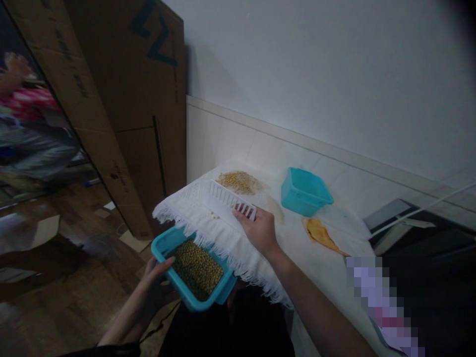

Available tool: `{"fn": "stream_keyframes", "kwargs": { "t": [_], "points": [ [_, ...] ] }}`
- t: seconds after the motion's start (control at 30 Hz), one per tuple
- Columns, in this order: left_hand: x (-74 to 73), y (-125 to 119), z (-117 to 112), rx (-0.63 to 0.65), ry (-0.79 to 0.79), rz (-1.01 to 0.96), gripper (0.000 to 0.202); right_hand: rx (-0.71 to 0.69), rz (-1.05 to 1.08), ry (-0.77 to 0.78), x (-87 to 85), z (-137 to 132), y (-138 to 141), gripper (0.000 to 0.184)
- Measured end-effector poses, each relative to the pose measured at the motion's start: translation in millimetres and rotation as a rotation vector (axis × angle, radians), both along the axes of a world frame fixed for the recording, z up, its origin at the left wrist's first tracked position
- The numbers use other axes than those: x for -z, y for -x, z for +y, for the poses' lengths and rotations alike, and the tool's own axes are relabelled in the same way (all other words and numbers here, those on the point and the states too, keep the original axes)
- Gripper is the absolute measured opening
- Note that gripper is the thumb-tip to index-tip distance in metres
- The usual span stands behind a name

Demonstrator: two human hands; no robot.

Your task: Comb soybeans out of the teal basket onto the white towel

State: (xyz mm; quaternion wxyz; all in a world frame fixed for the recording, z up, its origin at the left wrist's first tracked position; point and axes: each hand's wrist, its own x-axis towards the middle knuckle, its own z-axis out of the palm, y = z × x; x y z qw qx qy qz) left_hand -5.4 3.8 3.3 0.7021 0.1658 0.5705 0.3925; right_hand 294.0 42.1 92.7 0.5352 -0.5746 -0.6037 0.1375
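My left hand [154,277] grips the near corner of a turquoise plastic container [165,243] filled with small greenish beans [197,267]. It holds the container just below the fringed edge of a white cloth [230,248] that covers the table. My right hand [260,229] is closed on the rim of a white slotted basket [226,198] that lies on the cloth. A loose pile of yellowish beans [238,181] sits on the cloth beyond the basket.
A second turquoise container [305,191] stands further back on the cloth, with a yellow-orange stain [322,233] beside it. Tall cardboard boxes [122,99] lean at the left. A dark device and a white cable [420,210] are at the right. Wooden floor lies below.
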Motion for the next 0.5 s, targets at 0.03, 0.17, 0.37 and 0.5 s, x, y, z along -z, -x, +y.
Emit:
{"fn": "stream_keyframes", "kwargs": {
  "t": [0.03, 0.17, 0.37, 0.5],
  "points": [
    [-0.5, 0, 0, -0.003, 0.002, -0.012, 0.111, 0.007, -0.002, -0.004, 0.0, 0, 0, 0.026],
    [4.8, 0, 1, -0.014, -0.013, -0.046, 0.109, 0.046, -0.008, -0.010, -0.4, 1, 0, 0.027],
    [16.1, -3, 0, -0.008, -0.054, -0.010, 0.095, 0.006, -0.015, 0.024, -0.7, 3, 3, 0.026],
    [15.6, -5, -3, -0.023, -0.087, -0.005, 0.085, -0.015, -0.013, 0.024, -0.2, 3, 4, 0.025]
  ]
}}
